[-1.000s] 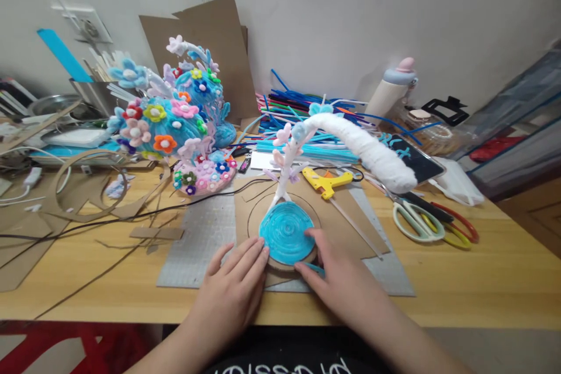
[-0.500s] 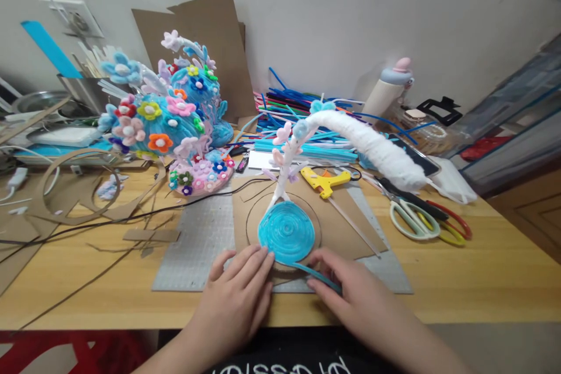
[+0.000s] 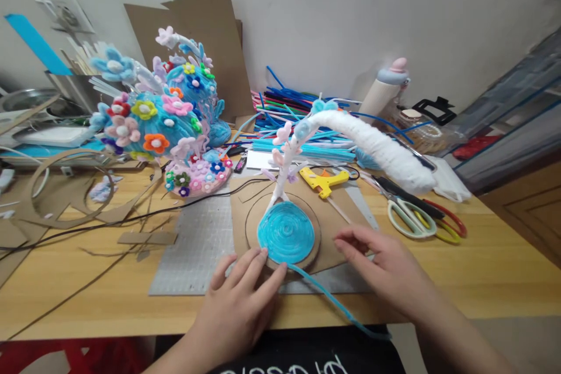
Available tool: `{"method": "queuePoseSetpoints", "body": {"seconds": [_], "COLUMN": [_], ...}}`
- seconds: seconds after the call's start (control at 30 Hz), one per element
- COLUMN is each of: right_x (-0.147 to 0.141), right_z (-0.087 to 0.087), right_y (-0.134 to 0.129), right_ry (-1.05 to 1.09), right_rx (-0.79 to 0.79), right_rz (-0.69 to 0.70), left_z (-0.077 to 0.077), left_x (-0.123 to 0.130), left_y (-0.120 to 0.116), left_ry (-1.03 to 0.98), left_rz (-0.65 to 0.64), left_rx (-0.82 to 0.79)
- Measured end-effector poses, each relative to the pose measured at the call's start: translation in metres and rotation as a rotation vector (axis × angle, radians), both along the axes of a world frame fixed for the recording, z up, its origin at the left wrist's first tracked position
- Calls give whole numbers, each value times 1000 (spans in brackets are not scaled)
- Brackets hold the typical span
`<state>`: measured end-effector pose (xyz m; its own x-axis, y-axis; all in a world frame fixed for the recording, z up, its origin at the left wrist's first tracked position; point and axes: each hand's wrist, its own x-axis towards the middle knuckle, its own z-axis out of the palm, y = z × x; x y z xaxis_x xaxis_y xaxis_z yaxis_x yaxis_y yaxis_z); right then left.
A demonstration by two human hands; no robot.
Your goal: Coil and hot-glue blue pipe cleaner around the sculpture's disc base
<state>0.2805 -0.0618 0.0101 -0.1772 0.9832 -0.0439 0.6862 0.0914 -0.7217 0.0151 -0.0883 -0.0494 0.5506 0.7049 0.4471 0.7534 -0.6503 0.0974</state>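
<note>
A round blue coil of pipe cleaner [image 3: 287, 234] lies on a cardboard disc, and a loose blue pipe cleaner tail [image 3: 333, 299] runs from its near edge toward the table's front. My left hand [image 3: 245, 292] rests with fingers spread at the coil's near-left rim, one fingertip touching where the tail leaves it. To the right, my right hand [image 3: 381, 263] hovers above the cardboard sheet, fingers loosely curved, nothing visible in them. Behind the coil rises a white wrapped stem [image 3: 368, 140] bending right, with small fuzzy flowers on it. A yellow glue gun [image 3: 326, 180] lies beyond my right hand.
Scissors [image 3: 412, 219] lie at the right. Pipe cleaners [image 3: 302, 152] are heaped at the back, near a white bottle [image 3: 381, 90]. A flower-covered model [image 3: 170, 120] stands back left. Cardboard scraps [image 3: 149, 238] and a black cord [image 3: 131, 218] lie on the left.
My right hand has let go of the pipe cleaner tail and moved right and away from me. The tail now hangs loose toward the front. My left fingers have spread along the coil's edge.
</note>
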Motion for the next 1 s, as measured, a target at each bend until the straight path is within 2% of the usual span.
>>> {"method": "queuePoseSetpoints", "body": {"seconds": [0.13,0.2,0.3,0.4,0.6,0.73,0.83,0.93,1.0], "right_x": [-18,-28,-35,-34,-32,-32,-29,-16,0], "right_z": [-8,-16,-26,-29,-26,-24,-20,-14,-11], "right_y": [-12,-18,-21,-19,-16,-16,-16,-5,13], "right_ry": [53,61,70,90,65,62,55,1,-91], "right_rx": [-178,-214,-126,-37,-2,-11,-19,14,98], "right_rz": [172,186,155,132,172,210,228,167,82], "left_z": [-1,-1,1,4,11,6,2,1,1], "left_x": [0,1,4,8,13,14,14,15,16], "left_y": [-1,-1,1,4,7,7,5,4,4], "left_ry": [95,98,80,44,-23,-54,-60,-75,-84], "left_rz": [-12,-17,-28,-26,-28,-108,-116,-92,-88], "left_rx": [30,38,48,42,-13,43,19,13,20]}}
